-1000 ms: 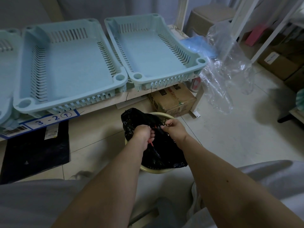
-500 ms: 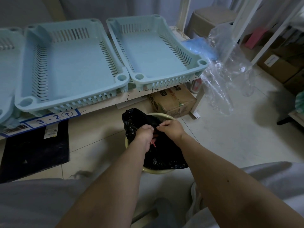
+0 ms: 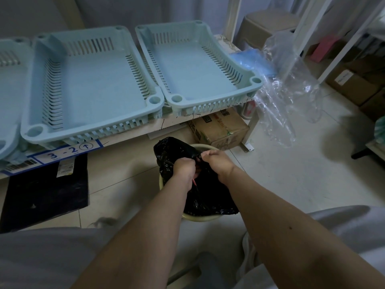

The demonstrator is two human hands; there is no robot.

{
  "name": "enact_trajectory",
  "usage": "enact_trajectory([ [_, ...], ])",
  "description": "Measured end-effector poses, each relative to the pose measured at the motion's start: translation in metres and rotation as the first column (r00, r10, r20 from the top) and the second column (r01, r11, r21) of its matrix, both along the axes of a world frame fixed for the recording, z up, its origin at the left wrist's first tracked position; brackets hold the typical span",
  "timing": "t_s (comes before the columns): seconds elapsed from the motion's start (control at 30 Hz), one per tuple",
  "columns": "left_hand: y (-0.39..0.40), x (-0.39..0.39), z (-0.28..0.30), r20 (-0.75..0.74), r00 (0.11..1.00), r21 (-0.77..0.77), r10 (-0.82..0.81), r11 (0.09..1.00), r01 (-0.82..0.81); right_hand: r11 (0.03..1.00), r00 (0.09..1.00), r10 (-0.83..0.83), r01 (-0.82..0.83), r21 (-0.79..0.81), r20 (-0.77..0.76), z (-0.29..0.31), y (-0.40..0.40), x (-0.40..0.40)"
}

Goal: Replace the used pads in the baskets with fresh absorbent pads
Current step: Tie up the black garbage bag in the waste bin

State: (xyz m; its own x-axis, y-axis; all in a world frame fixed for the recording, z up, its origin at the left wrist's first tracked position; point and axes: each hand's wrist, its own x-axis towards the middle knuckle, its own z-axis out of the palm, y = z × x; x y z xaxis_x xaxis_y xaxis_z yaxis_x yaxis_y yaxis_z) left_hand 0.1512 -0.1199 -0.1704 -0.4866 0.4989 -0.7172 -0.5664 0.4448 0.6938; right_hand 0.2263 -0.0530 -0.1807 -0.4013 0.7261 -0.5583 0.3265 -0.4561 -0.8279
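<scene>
A black rubbish bag (image 3: 208, 197) sits in a pale yellow bin (image 3: 200, 218) on the floor below me. My left hand (image 3: 184, 168) and my right hand (image 3: 217, 162) are both clenched on the bag's gathered top, close together, with a red string showing between them. On the low shelf stand light blue slotted baskets: one in the middle (image 3: 91, 90), one to its right (image 3: 198, 67), and part of a third at the left edge (image 3: 8, 90). Their floors look pale blue; whether pads lie inside I cannot tell.
A clear plastic bag (image 3: 285, 90) with blue pads (image 3: 252, 61) hangs off the shelf's right end. A cardboard box (image 3: 218, 128) sits under the shelf. A black sheet (image 3: 45, 190) lies on the floor at left. Cartons (image 3: 354, 80) and white rack legs stand at right.
My hands have drawn closer together at the bag's top, pulling the black plastic tighter. The baskets and the bin have stayed where they were.
</scene>
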Motion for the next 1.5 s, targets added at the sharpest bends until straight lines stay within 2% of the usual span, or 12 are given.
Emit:
enact_trajectory([
  [0.17, -0.007, -0.001, -0.004, -0.207, 0.978, -0.038, -0.016, 0.999, 0.008, 1.0, 0.999, -0.005, 0.005, 0.002, -0.039, -0.001, -0.002, 0.005],
  [0.23, -0.009, -0.002, -0.004, -0.229, 0.973, -0.043, -0.038, 0.999, 0.029, 1.0, 0.998, -0.011, 0.01, -0.023, -0.069, -0.002, -0.004, 0.006],
  [0.43, -0.007, -0.005, -0.003, -0.097, 0.994, 0.001, 0.054, 0.999, -0.054, 1.0, 0.995, -0.013, 0.012, -0.012, -0.097, 0.0, -0.007, 0.005],
  [0.63, -0.008, -0.005, -0.007, -0.205, 0.979, -0.05, -0.013, 0.999, 0.003, 1.0, 0.999, -0.009, 0.009, 0.0, -0.046, 0.001, -0.008, 0.005],
  [0.77, -0.007, -0.004, -0.006, -0.186, 0.981, 0.011, 0.049, 0.999, -0.048, 0.991, 0.995, -0.053, 0.041, 0.126, 0.089, -0.002, -0.009, 0.001],
  [0.9, -0.002, -0.003, 0.002, -0.039, 0.992, 0.032, 0.123, 0.992, -0.122, 0.958, 0.979, -0.063, 0.004, 0.288, 0.195, -0.003, -0.01, -0.008],
  [0.97, 0.0, -0.005, 0.001, -0.014, 0.991, 0.049, 0.135, 0.99, -0.134, 0.967, 0.988, -0.032, -0.007, 0.255, 0.148, 0.002, -0.012, -0.011],
  [1.1, -0.003, -0.011, -0.005, 0.0, 0.994, 0.063, 0.112, 0.992, -0.112, 0.999, 1.0, 0.009, -0.008, 0.05, -0.016, 0.01, -0.012, -0.011],
  [1.17, -0.004, -0.013, -0.007, -0.002, 0.995, 0.064, 0.097, 0.993, -0.097, 0.997, 0.998, 0.051, -0.049, 0.063, -0.027, 0.011, -0.013, -0.01],
  [1.33, -0.006, -0.014, -0.004, -0.029, 0.997, 0.058, 0.071, 0.996, -0.07, 0.988, 0.995, 0.037, -0.05, 0.147, 0.093, 0.008, -0.015, -0.009],
  [1.4, -0.007, -0.015, -0.004, -0.008, 0.996, 0.069, 0.083, 0.994, -0.083, 0.962, 0.974, 0.042, -0.1, 0.255, 0.221, 0.01, -0.015, -0.009],
  [1.5, -0.008, -0.014, -0.001, 0.113, 0.986, 0.124, 0.124, 0.983, -0.137, 0.884, 0.9, 0.06, -0.25, 0.396, 0.432, 0.017, -0.018, -0.013],
])
